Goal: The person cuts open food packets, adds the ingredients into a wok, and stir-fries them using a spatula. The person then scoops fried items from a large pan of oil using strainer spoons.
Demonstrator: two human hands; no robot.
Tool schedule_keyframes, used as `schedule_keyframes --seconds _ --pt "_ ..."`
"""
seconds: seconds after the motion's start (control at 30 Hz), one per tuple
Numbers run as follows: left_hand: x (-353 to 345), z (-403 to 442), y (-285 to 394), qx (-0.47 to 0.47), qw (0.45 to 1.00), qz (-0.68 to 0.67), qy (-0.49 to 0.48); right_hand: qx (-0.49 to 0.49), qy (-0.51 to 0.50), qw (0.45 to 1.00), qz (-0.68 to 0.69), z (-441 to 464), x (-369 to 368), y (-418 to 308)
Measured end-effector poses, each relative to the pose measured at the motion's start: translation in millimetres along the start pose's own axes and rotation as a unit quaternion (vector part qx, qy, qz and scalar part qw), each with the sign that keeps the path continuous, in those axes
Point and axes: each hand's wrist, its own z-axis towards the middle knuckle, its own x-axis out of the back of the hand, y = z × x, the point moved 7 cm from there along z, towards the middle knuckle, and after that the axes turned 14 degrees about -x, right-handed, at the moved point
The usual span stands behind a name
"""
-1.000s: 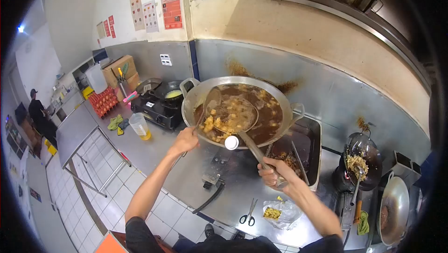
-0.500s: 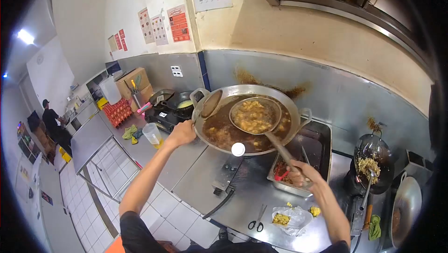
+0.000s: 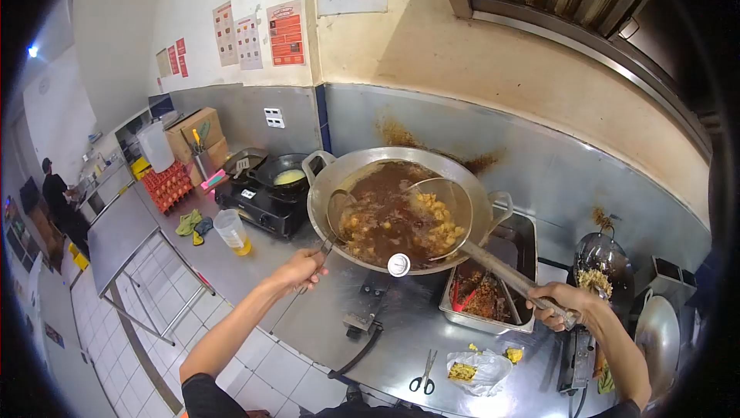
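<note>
A large metal wok [image 3: 322, 214] holds dark oil with golden fried pieces in it. My right hand [image 3: 556, 304] is wrapped round the long handle of a wide mesh strainer [image 3: 447, 214], which carries golden pieces at the wok's right side. At the front left of the wok, my left hand [image 3: 304, 270] grips the handle of a smaller skimmer [image 3: 338, 214], whose round head dips in at the left inside wall. A round white-faced thermometer [image 3: 398, 265] sits at the wok's front rim.
Right of the wok is a steel tray [image 3: 487, 319] with fried bits and red tongs. Scissors [image 3: 422, 376] and a plastic bag [image 3: 484, 372] lie in front. A measuring jug [image 3: 232, 233] and stove [image 3: 262, 206] stand left. Another person [image 3: 60, 198] is far left.
The wide strainer has moved right and lower, with my right hand farther right. The small skimmer has gone from the wok's upper left down into the left side of the oil.
</note>
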Motion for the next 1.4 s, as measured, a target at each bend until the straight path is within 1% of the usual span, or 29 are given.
schedule_keyframes --seconds 0.03,0.17,0.2,0.27,0.3,0.33,0.37,0.4,0.43,0.47,0.5,0.57,0.63,0.7,0.73,0.77,0.8,0.83,0.9,0.97,1.0,1.03,1.07,1.13,1.17,1.23,1.33,1.37,1.4 --pt "-2 0 -3 -0.004 0.998 -0.055 0.012 -0.019 -0.018 0.999 0.028 -1 -13 2" --pt "-10 2 -4 -0.016 0.999 -0.029 0.003 -0.036 -0.066 0.992 0.098 15 -55 3" --pt "-9 3 0 -0.027 1.000 0.000 0.008 -0.038 -0.063 0.992 0.101 21 -66 1" --pt "-5 8 3 -0.036 0.999 0.031 0.009 -0.004 -0.102 0.982 0.160 33 -92 -6" --pt "2 12 8 -0.057 0.994 0.094 0.019 -0.004 -0.101 0.981 0.163 44 -100 -4" --pt "9 16 16 -0.081 0.984 0.157 0.029 0.017 -0.156 0.968 0.197 56 -111 -5" --pt "11 20 22 -0.086 0.983 0.157 0.028 0.041 -0.210 0.950 0.227 65 -121 -10" --pt "15 22 32 -0.104 0.973 0.201 0.035 0.046 -0.210 0.950 0.228 73 -127 -10" --pt "21 22 40 -0.121 0.960 0.248 0.042 0.073 -0.241 0.934 0.252 80 -137 -15" --pt "28 32 38 -0.124 0.959 0.253 0.040 0.101 -0.272 0.916 0.276 85 -146 -21" --pt "34 45 42 -0.173 0.933 0.311 0.062 0.104 -0.272 0.914 0.281 95 -152 -23" --pt "35 55 42 -0.221 0.899 0.370 0.077 0.113 -0.287 0.884 0.351 111 -165 -27" --pt "37 57 60 -0.233 0.900 0.360 0.077 0.136 -0.295 0.875 0.358 113 -185 -34" --pt "41 58 80 -0.259 0.889 0.368 0.086 0.153 -0.311 0.838 0.422 117 -192 -38" --pt "42 63 84 -0.222 0.902 0.362 0.081 0.183 -0.346 0.825 0.406 120 -192 -43" --pt "43 63 87 -0.187 0.911 0.359 0.076 0.182 -0.351 0.821 0.413 118 -200 -37" --pt "50 74 87 -0.218 0.896 0.368 0.118 0.167 -0.353 0.806 0.445 112 -202 -39" --pt "56 90 87 -0.224 0.894 0.369 0.124 0.150 -0.354 0.791 0.475 109 -202 -40" --pt "57 108 74 -0.146 0.898 0.410 0.063 0.161 -0.342 0.793 0.478 109 -197 -44" --pt "46 116 66 -0.149 0.912 0.377 0.056 0.168 -0.297 0.793 0.505 117 -193 -44" --pt "45 132 57 -0.137 0.940 0.303 0.070 0.195 -0.278 0.810 0.479 119 -191 -42" --pt "45 151 55 -0.129 0.962 0.226 0.086 0.204 -0.279 0.812 0.470 115 -190 -45" --pt "45 166 56 -0.137 0.960 0.224 0.091 0.198 -0.280 0.800 0.492 109 -191 -44" --pt "34 196 32 -0.071 0.981 0.171 0.055 0.190 -0.261 0.786 0.527 115 -184 -43" --pt "29 217 17 -0.069 0.982 0.170 0.050 0.188 -0.257 0.785 0.531 116 -186 -39" --pt "22 253 3 -0.064 0.995 0.052 0.056 0.206 -0.231 0.788 0.533 117 -190 -41" --pt "0 227 48 -0.108 0.988 0.101 0.041 0.225 -0.239 0.780 0.533 117 -187 -54" --pt "-9 221 49 -0.119 0.984 0.126 0.030 0.225 -0.242 0.774 0.540 121 -189 -50" --pt "-12 229 46 -0.122 0.986 0.113 0.010 0.227 -0.238 0.769 0.548 133 -189 -52"
